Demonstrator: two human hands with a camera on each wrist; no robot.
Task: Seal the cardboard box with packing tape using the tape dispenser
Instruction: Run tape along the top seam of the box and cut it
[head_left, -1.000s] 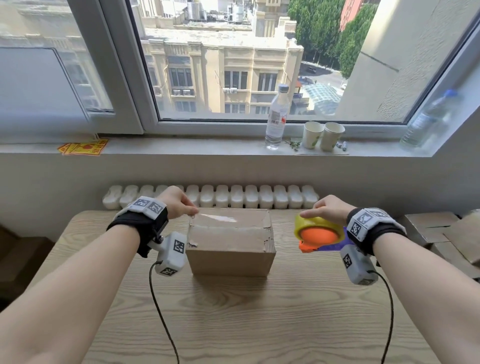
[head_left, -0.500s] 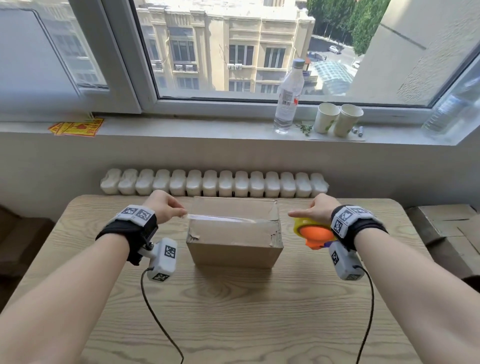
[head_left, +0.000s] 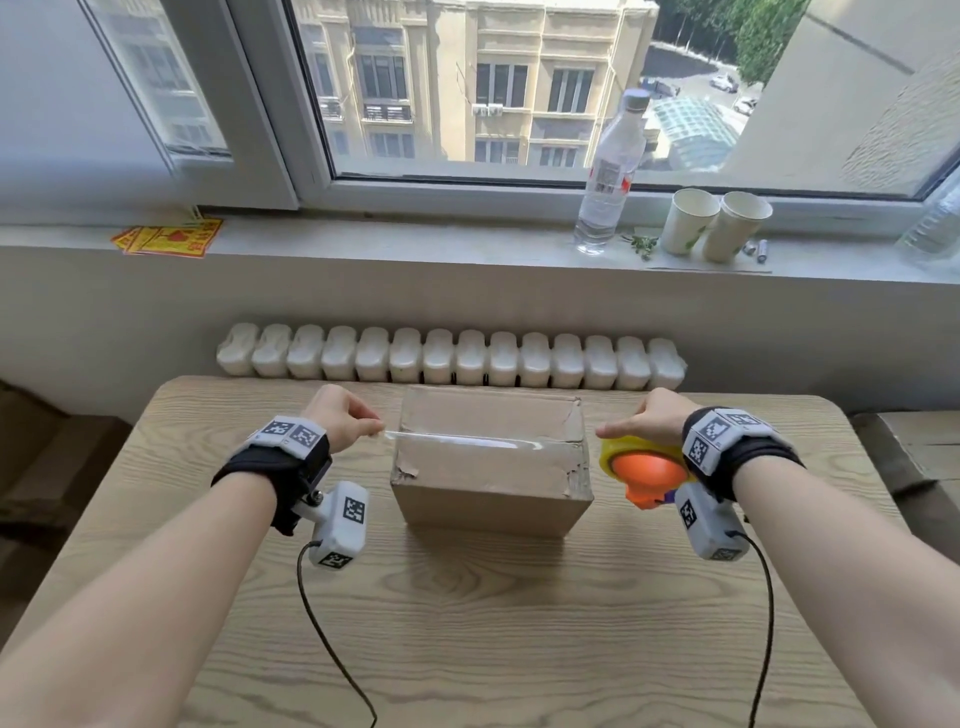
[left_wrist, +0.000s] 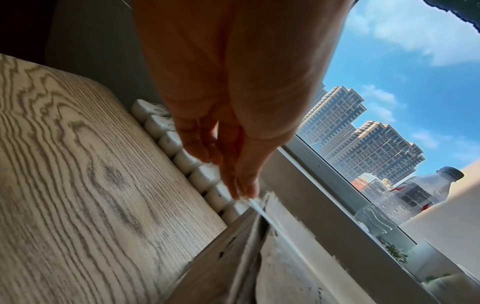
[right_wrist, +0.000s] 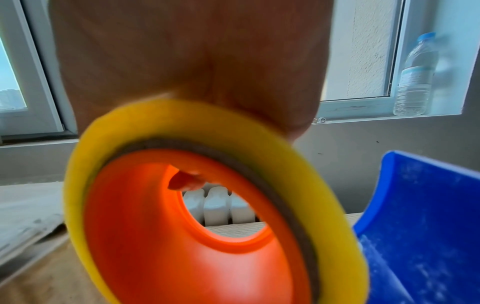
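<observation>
A closed cardboard box stands mid-table with worn, torn flap edges. A strip of clear tape stretches across its top from left to right. My left hand pinches the tape's free end just left of the box; the left wrist view shows the fingertips gripping the tape above the box edge. My right hand grips the tape dispenser, an orange hub with a yellowish tape roll, just right of the box. The right wrist view is filled by the roll and a blue dispenser part.
The wooden table has bare room in front of the box. A white radiator runs behind it. On the sill stand a water bottle and two paper cups. Flattened cardboard lies at the right.
Both hands have spread apart, and the tape strip now spans the whole box top. The camera has tilted down and closer.
</observation>
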